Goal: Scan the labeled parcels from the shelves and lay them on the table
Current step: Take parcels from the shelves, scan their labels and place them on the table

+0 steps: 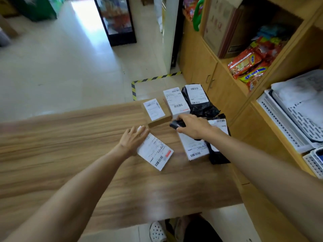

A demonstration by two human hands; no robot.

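Gripping a black scanner [176, 124], right fingers [184, 118] half-hide a white box [194, 148]; left fingers [142, 131] lie straight on a parcel [155, 151].

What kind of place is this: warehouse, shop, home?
Probably a small shop doubling as a parcel pickup point: labeled parcels on a wooden table, snack packets on the shelves, a glass-door cooler, a scanner in the right hand.

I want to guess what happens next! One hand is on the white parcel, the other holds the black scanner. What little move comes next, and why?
Probably the left hand lifts off the white parcel: it seems to lie flat on the table, label up, while the right hand holds the scanner apart from it.
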